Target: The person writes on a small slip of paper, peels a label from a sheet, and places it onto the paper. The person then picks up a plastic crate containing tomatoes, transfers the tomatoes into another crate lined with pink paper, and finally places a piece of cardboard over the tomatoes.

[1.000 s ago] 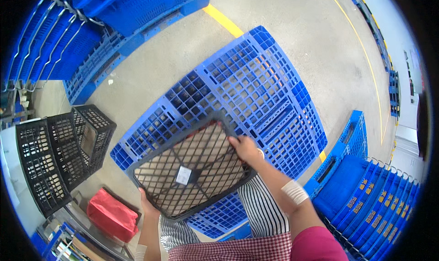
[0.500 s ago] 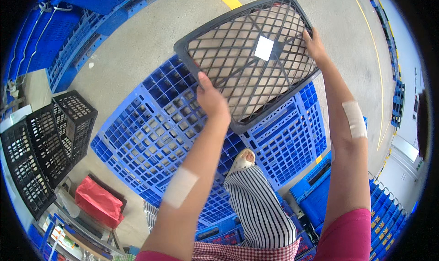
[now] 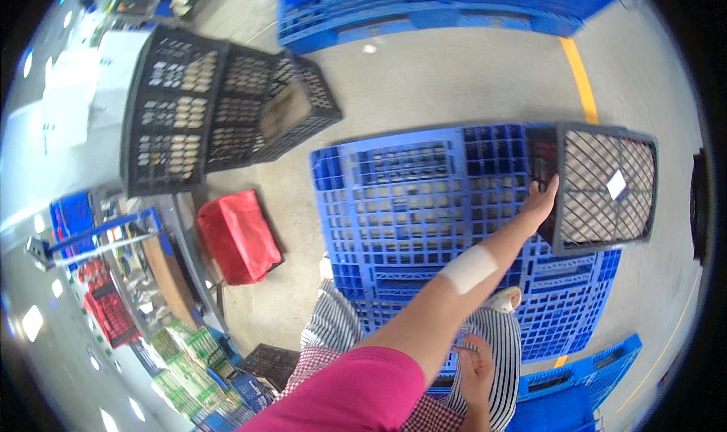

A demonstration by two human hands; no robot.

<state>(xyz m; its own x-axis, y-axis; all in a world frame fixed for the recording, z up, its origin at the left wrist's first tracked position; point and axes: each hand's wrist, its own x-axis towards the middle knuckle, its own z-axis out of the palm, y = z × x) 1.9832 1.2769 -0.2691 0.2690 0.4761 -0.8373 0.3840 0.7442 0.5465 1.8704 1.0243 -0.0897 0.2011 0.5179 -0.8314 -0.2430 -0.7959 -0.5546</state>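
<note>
Head view: left hand (image 3: 541, 203) holds a black crate (image 3: 589, 221) over the far right of a blue pallet (image 3: 409, 224)

We see the left arm stretched from the near side toward the right, a pink sleeve (image 3: 356, 386) at the shoulder end and a pale patch (image 3: 469, 270) around the elbow. The left grip is closed on the left edge of the crate. The mesh face of the crate is turned up to us, with a white label (image 3: 616, 184) right of its middle. The crate overlaps the right edge of the pallet; we cannot tell whether it touches it.

Our right hand (image 3: 477, 368) is on the near side, in front of the striped trousers (image 3: 496, 333), its grip loose and open with the fingers partly bent. Just beyond it, one shoe (image 3: 506, 299) shows against the pallet.

To the left of the pallet we have a red bag (image 3: 241, 235) on the floor (image 3: 265, 303), and farther off, some black crates standing together (image 3: 216, 106). A yellow line (image 3: 579, 76) crosses the floor at the far right, reaching toward another blue pallet (image 3: 363, 24) at the far side.
</note>
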